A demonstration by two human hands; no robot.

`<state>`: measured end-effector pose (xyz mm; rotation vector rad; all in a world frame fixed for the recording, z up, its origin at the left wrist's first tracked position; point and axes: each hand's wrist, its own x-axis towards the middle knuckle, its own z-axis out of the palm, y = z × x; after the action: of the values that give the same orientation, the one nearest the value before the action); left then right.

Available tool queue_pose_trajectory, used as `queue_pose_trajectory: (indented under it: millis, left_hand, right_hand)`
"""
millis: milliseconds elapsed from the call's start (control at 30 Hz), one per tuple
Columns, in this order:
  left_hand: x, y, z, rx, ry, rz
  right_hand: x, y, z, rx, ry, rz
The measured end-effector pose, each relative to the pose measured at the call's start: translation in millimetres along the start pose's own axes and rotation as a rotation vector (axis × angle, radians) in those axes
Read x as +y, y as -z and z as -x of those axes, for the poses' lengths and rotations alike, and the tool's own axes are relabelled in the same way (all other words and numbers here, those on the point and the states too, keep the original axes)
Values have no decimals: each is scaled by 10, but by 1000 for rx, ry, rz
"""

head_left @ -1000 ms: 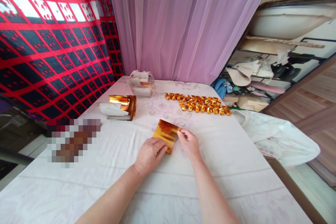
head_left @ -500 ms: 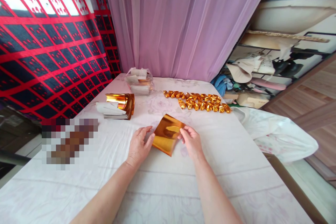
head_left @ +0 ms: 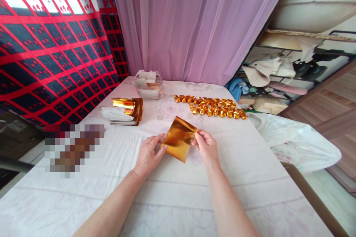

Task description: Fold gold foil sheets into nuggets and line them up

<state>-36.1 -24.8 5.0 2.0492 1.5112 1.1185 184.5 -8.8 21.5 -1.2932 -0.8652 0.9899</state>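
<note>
A square sheet of gold foil paper (head_left: 178, 139) is pinched at two opposite sides: its left edge between the thumb and fingers of the left hand (head_left: 148, 153), its right corner in the closed fingertips of the right hand (head_left: 205, 147). The sheet is held just above the white tablecloth (head_left: 250, 155), tilted, with its far corner raised and its near corner hanging lowest. It is judged to be very light, thin and slippery (the glossy face reflects the room), easily creased and not stiff enough to stay flat from one side alone; it is best taken near its edges or corners, as it is now. Beyond the grip and to its left, a curled stack of gold and white sheets (head_left: 124, 110) is seen, and further off a clear bag of paper (head_left: 148, 84). Beyond and to the right, rows of folded gold pieces (head_left: 211, 106) lie well apart from the hands. Bare cloth is left on every near side of the grip, while the table's right edge, with a white plastic bag (head_left: 300, 144) draped past it, lies well off to the right.
</note>
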Motion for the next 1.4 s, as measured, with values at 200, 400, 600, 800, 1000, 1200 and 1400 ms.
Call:
queue_pose_trajectory:
  millis: [200, 400, 600, 800, 1000, 1200, 1400]
  left_hand:
    - [-3, 23, -16, 22, 90, 20]
    - [-36, 5, 10, 11, 205, 89]
    - [-51, -18, 15, 26, 202, 151]
    - [-93, 46, -15, 83, 98, 114]
    - [-173, 133, -91, 27, -15, 4]
    - [-203, 145, -81, -86, -8, -132]
    - [-118, 186, -63, -128, 16, -248]
  right_hand:
    - [-155, -8, 64, -85, 82, -67]
    - [-206, 28, 102, -275, 89, -54]
    - [-261, 68, 121, -404, 149, -101]
    - [-320, 156, 104, -572, 236, -25]
    - [-364, 284, 95, -750, 98, 192]
    - [-268, 284, 96, -840, 11, 344]
    - [-163, 283, 96, -901, -75, 453]
